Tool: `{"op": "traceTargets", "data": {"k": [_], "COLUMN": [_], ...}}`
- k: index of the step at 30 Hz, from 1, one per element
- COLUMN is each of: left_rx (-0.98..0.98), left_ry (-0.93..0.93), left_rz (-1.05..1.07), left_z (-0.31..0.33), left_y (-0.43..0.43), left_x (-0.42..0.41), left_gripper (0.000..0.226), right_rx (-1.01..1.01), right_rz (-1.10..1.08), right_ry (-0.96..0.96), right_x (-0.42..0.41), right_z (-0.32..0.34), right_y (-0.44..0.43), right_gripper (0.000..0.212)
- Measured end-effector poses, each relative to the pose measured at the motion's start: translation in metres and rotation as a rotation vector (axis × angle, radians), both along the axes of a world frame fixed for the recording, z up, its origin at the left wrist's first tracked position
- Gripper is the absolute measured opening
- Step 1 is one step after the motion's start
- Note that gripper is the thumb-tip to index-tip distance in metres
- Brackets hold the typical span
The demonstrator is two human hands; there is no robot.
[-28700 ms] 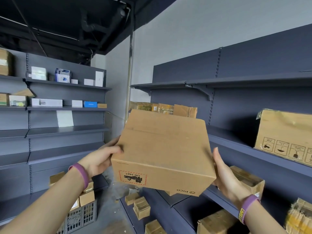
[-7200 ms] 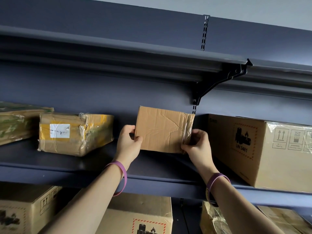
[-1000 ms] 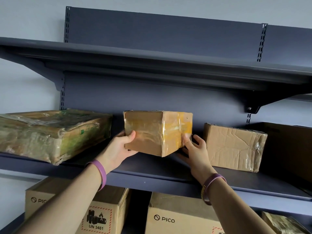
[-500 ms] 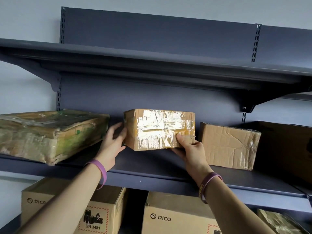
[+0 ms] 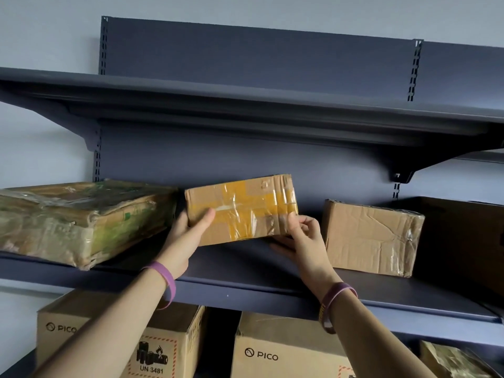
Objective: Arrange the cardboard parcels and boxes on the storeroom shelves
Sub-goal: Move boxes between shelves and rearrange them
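Nearest, below: two PICO cartons [image 5: 272, 353]. Above them, the left hand [image 5: 188, 238] grips the taped parcel [image 5: 245, 205] at its left end, thumb on the front face. The right hand [image 5: 302, 241] pinches its lower right corner. The parcel sits tilted over the middle shelf [image 5: 245, 293], between a film-wrapped parcel [image 5: 76, 219] and a creased box [image 5: 371, 236]. Contact with the shelf cannot be confirmed.
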State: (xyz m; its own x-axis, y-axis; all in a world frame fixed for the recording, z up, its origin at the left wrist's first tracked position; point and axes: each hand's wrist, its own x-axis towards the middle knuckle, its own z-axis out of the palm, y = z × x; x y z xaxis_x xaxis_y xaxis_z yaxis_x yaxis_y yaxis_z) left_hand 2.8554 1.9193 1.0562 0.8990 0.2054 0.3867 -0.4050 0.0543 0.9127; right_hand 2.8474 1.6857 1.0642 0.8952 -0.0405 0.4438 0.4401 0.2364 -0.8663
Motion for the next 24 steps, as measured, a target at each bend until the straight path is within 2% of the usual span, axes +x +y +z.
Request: {"op": "traceTargets", "data": {"k": [2,4,5,10,12,15,18,22,24], "left_rx": [-0.049,-0.080,-0.080,-0.152,-0.140,-0.128,-0.135,-0.144,-0.113], "left_ry": [0.021,0.023,0.017,0.004,0.009,0.013,0.002,-0.034,-0.056], "left_rz": [0.018,0.021,0.035,0.149,0.164,0.155,0.164,0.176,0.169], "left_z": [-0.001,-0.003,-0.003,-0.006,-0.008,-0.008,-0.008,-0.004,-0.001], "left_y": [0.004,0.006,0.007,0.015,0.017,0.017,0.016,0.012,0.009], "left_x": [0.003,0.006,0.007,0.019,0.023,0.025,0.023,0.012,0.006], "left_gripper": [0.079,0.082,0.085,0.043,0.033,0.033,0.033,0.024,0.023], "right_rx": [-0.026,-0.061,-0.062,-0.137,-0.183,-0.213,-0.238,-0.242,-0.224], "right_rz": [0.007,-0.011,-0.004,0.079,0.088,0.094,0.085,0.051,0.023], "right_ry": [0.033,0.042,0.038,0.009,-0.006,0.001,-0.008,-0.027,0.015], "right_x": [0.000,0.003,0.003,0.003,0.002,0.002,0.001,0.000,-0.001], "right_z": [0.001,0.000,-0.001,-0.002,-0.002,-0.002,-0.002,-0.001,0.001], "right_y": [0.001,-0.001,-0.002,-0.003,-0.002,-0.002,-0.002,0.000,0.000], "right_gripper": [0.044,0.034,0.035,0.097,0.099,0.101,0.089,0.050,0.041]}}
